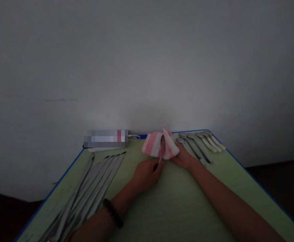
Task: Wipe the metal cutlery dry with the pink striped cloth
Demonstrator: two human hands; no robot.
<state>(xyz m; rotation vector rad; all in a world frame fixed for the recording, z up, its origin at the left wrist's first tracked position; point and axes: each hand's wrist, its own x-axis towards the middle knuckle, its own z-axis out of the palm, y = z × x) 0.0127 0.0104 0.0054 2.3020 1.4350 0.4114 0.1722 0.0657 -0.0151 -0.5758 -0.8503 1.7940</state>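
Observation:
My left hand [147, 173], with a dark bracelet at the wrist, is closed around the handle of a metal spoon [161, 152]. The spoon points away from me, its bowl up against a pink and white striped cloth [152, 145]. My right hand [182, 155] grips that cloth from its right side; most of its fingers are hidden behind the fabric. Just right of this hand lie several metal spoons [193, 145] and several utensils with pale handles [208, 143], side by side on the table.
A green table [182, 205] with a blue edge stands against a grey wall [147, 67]. Several long metal utensils [99, 185] lie along its left side. At the back left is a blurred-out device [106, 138] with a white cable [135, 136].

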